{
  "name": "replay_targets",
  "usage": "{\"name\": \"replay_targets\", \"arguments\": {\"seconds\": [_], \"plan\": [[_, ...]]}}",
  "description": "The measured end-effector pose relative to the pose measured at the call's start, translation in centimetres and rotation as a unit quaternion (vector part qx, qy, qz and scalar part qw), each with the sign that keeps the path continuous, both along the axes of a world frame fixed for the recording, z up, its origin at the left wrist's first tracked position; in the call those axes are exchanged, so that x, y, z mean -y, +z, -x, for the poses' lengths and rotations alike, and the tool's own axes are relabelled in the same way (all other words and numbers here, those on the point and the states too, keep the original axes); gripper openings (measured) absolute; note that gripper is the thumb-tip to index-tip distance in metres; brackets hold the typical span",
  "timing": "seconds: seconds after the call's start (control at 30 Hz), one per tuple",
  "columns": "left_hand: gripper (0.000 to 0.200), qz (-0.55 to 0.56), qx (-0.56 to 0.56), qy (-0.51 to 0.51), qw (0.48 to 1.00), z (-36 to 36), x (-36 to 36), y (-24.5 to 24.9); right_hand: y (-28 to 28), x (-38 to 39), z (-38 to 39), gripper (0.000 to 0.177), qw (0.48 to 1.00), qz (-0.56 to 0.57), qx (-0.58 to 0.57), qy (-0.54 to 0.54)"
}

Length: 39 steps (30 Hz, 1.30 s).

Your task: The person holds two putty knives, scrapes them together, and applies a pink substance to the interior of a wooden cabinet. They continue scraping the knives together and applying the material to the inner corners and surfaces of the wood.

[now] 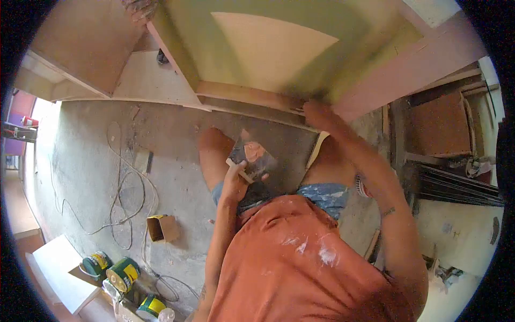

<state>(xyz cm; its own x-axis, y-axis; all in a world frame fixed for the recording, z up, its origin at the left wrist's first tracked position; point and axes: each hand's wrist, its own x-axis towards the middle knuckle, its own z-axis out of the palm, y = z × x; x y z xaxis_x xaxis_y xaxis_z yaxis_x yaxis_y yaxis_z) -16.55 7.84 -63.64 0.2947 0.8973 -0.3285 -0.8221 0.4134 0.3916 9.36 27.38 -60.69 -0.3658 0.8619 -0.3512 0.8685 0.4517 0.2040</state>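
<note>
My left hand (234,180) grips the near edge of a small dark putty board (269,163) above my lap. A lump of pinkish putty (252,152) lies spread on that board. My right hand (318,114) reaches forward to the lower inside corner of a wooden cabinet frame (244,90). Its fingers are closed and slightly blurred; whatever they hold is too dark and small to make out. Behind the frame, the cabinet's back panel (273,45) shows a pale middle and greenish shaded sides.
Another hand (140,9) rests at the cabinet's top left. A loose cable (129,177) coils over the concrete floor (86,145). An open cardboard box (162,229) and green-and-yellow cans (123,273) stand at lower left. Dark strips (456,185) are stacked at right.
</note>
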Motion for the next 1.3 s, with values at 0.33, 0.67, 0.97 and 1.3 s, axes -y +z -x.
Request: {"name": "replay_targets", "arguments": {"seconds": [0.33,0.67,0.97,1.3], "plan": [[0.035,0.12,0.084,0.125,0.981,-5.0,-1.0,4.6,9.0,11.8,-0.1,0.038,0.785,-0.081,-0.542,-0.291],[0.032,0.075,-0.066,0.1,0.99,-5.9,-0.1,8.0,2.4,16.6,3.8,0.051,0.782,0.016,-0.621,-0.054],[0.042,-0.088,-0.008,0.075,0.993,-2.1,-1.5,3.2,9.7,15.3,1.8,0.036,0.669,0.012,-0.651,-0.359],[0.043,-0.432,-0.557,0.194,0.682,-1.1,-3.3,7.5,15.6,14.9,8.5,0.03,0.325,0.395,-0.787,-0.345]]}}
